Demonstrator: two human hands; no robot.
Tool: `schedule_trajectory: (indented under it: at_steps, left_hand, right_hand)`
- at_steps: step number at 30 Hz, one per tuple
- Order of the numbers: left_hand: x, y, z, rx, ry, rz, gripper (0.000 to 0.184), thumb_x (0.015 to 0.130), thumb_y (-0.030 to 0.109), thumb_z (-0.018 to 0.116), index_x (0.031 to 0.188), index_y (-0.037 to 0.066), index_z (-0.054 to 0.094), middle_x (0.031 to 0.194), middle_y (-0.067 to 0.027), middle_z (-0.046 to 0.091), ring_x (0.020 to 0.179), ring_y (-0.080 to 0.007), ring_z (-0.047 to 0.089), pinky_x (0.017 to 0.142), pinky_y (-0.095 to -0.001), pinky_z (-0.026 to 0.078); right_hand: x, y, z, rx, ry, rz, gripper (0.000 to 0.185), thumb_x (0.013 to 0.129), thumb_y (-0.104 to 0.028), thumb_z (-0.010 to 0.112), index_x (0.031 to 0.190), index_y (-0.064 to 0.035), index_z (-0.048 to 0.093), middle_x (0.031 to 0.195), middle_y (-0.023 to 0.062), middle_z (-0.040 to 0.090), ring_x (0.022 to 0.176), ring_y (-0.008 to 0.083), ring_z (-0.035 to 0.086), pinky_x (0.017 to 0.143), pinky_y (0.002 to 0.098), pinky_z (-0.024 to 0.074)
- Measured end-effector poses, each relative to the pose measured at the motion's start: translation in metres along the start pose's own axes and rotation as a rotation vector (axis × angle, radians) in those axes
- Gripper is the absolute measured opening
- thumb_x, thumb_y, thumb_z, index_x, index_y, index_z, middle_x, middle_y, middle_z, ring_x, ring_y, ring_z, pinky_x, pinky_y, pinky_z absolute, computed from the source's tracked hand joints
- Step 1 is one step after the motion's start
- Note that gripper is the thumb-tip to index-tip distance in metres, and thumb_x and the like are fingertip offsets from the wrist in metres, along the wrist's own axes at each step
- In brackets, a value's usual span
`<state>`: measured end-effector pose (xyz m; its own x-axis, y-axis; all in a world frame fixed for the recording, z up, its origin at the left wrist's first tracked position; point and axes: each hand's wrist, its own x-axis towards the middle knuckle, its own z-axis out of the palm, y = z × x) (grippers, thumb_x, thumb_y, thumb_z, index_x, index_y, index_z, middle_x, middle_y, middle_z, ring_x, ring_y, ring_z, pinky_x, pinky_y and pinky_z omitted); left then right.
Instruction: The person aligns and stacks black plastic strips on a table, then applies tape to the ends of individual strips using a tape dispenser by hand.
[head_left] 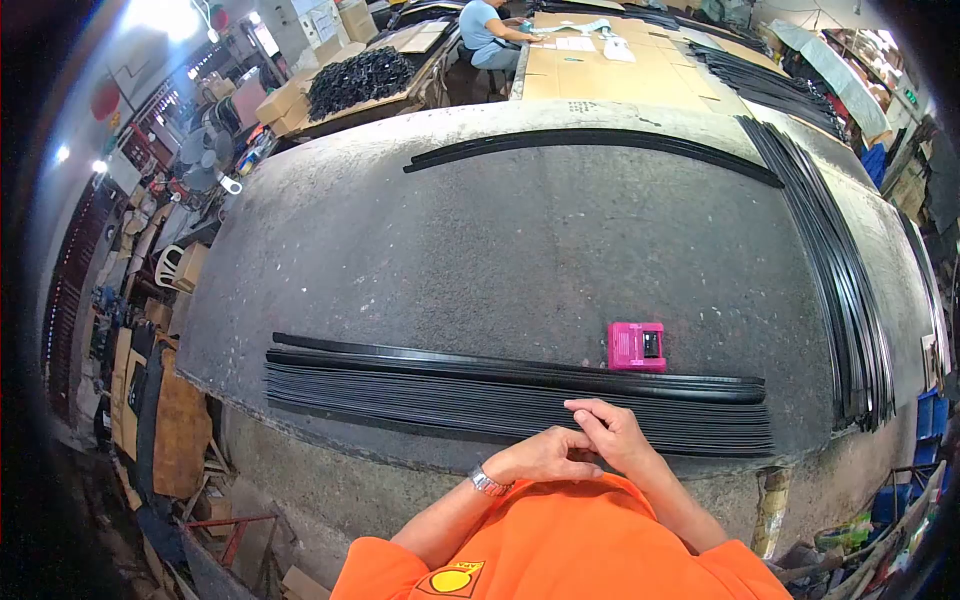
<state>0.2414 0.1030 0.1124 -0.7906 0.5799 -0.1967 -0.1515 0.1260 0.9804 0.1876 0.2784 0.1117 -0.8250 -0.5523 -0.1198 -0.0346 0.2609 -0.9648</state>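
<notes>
My left hand (548,455), with a metal wristwatch (490,482) at its wrist, is held close against my right hand (615,435) in front of my chest. The fingers of both are bent and drawn together; anything between them is hidden or too small to make out. Just beyond, a row of long black strips (440,400) lies side by side along the near edge of the grey table (480,250). Some wider black strips rest along its far side. Behind the row, to the right, stands a pink box-like device (628,346) with a dark panel.
Two or so long black strips (580,137) curve across the table's far side. A thick bundle of black strips (835,270) lies along the right side. Further back, a person in a blue shirt (487,35) sits at a cardboard-covered table (640,75). A heap of black pieces (360,80) stands left.
</notes>
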Motion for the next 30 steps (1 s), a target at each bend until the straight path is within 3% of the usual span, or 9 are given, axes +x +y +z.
schedule_trajectory:
  at_steps: [2, 6, 8, 11, 15, 17, 20, 26, 30]
  left_hand:
    - [0.001, 0.009, 0.000, 0.092, 0.030, 0.019, 0.033, 0.091, 0.028, 0.074, 0.104, -0.003, 0.070, 0.085, -0.0085, 0.072, 0.073, -0.0151, 0.063, 0.068, -0.0332, 0.050]
    - [0.004, 0.008, 0.001, 0.232, 0.073, 0.030, 0.036, 0.088, 0.028, 0.075, 0.105, -0.004, 0.070, 0.084, -0.0162, 0.073, 0.069, -0.0214, 0.065, 0.065, -0.0363, 0.049]
    - [0.004, 0.008, 0.003, 0.254, 0.082, 0.012, 0.033, 0.088, 0.025, 0.074, 0.104, -0.004, 0.070, 0.087, -0.0177, 0.073, 0.072, -0.0252, 0.068, 0.067, -0.0382, 0.051]
    - [0.005, 0.000, 0.010, 0.278, 0.185, 0.099, 0.028, 0.088, 0.022, 0.073, 0.101, -0.003, 0.071, 0.090, -0.0187, 0.074, 0.079, -0.0315, 0.072, 0.071, -0.0415, 0.054]
    - [0.005, 0.003, 0.012, 0.320, 0.260, 0.107, 0.023, 0.088, 0.019, 0.073, 0.098, -0.002, 0.071, 0.092, -0.0187, 0.074, 0.086, -0.0371, 0.073, 0.076, -0.0444, 0.056]
    - [0.005, 0.007, 0.010, 0.354, 0.224, 0.068, 0.023, 0.088, 0.019, 0.073, 0.097, -0.001, 0.071, 0.091, -0.0185, 0.074, 0.084, -0.0374, 0.072, 0.075, -0.0443, 0.056]
    - [0.003, 0.011, 0.007, 0.409, 0.162, 0.026, 0.022, 0.087, 0.020, 0.073, 0.097, 0.000, 0.071, 0.089, -0.0185, 0.074, 0.081, -0.0365, 0.072, 0.073, -0.0436, 0.055]
    - [0.004, -0.002, 0.009, 0.343, 0.155, 0.024, 0.022, 0.088, 0.020, 0.072, 0.097, -0.001, 0.072, 0.087, -0.0196, 0.074, 0.078, -0.0346, 0.072, 0.072, -0.0415, 0.055]
    - [0.004, -0.003, 0.010, 0.282, 0.191, 0.064, 0.022, 0.089, 0.018, 0.072, 0.097, -0.001, 0.073, 0.088, -0.0190, 0.074, 0.077, -0.0323, 0.073, 0.071, -0.0401, 0.055]
  right_hand:
    - [0.002, 0.002, -0.002, 0.021, -0.007, 0.052, 0.028, 0.103, -0.021, 0.059, 0.122, -0.0038, 0.070, 0.116, 0.0142, 0.075, 0.106, 0.0224, 0.072, 0.089, 0.0334, 0.0551]
    - [0.005, 0.014, 0.002, -0.016, 0.032, -0.035, 0.030, 0.103, -0.023, 0.058, 0.123, -0.0042, 0.070, 0.115, 0.0148, 0.075, 0.104, 0.0244, 0.073, 0.088, 0.0339, 0.0555]
    - [0.006, 0.014, 0.002, -0.039, 0.034, -0.061, 0.030, 0.103, -0.024, 0.059, 0.123, -0.0050, 0.070, 0.114, 0.0161, 0.074, 0.103, 0.0268, 0.073, 0.087, 0.0344, 0.0557]
    - [0.005, -0.006, -0.002, -0.113, 0.013, 0.022, 0.028, 0.104, -0.019, 0.057, 0.125, -0.0029, 0.069, 0.116, 0.0132, 0.075, 0.105, 0.0200, 0.071, 0.091, 0.0307, 0.0539]
    - [0.006, -0.006, -0.002, -0.144, 0.034, 0.007, 0.029, 0.104, -0.022, 0.058, 0.125, -0.0053, 0.069, 0.114, 0.0152, 0.074, 0.103, 0.0253, 0.072, 0.088, 0.0334, 0.0549]
    - [0.008, 0.007, 0.003, -0.116, 0.094, -0.122, 0.029, 0.102, -0.026, 0.059, 0.124, -0.0089, 0.070, 0.107, 0.0172, 0.074, 0.095, 0.0326, 0.074, 0.079, 0.0369, 0.0571]
    - [0.008, 0.012, 0.007, -0.131, 0.104, -0.205, 0.029, 0.102, -0.027, 0.059, 0.124, -0.0108, 0.070, 0.106, 0.0162, 0.074, 0.092, 0.0335, 0.074, 0.077, 0.0379, 0.0573]
    - [0.003, -0.014, 0.001, -0.322, 0.011, 0.004, 0.030, 0.102, -0.031, 0.059, 0.123, -0.0123, 0.071, 0.111, 0.0152, 0.074, 0.094, 0.0342, 0.073, 0.078, 0.0404, 0.0576]
    - [0.006, -0.001, 0.006, -0.274, 0.110, -0.209, 0.031, 0.101, -0.032, 0.060, 0.123, -0.0138, 0.070, 0.104, 0.0156, 0.074, 0.090, 0.0351, 0.073, 0.074, 0.0411, 0.0576]
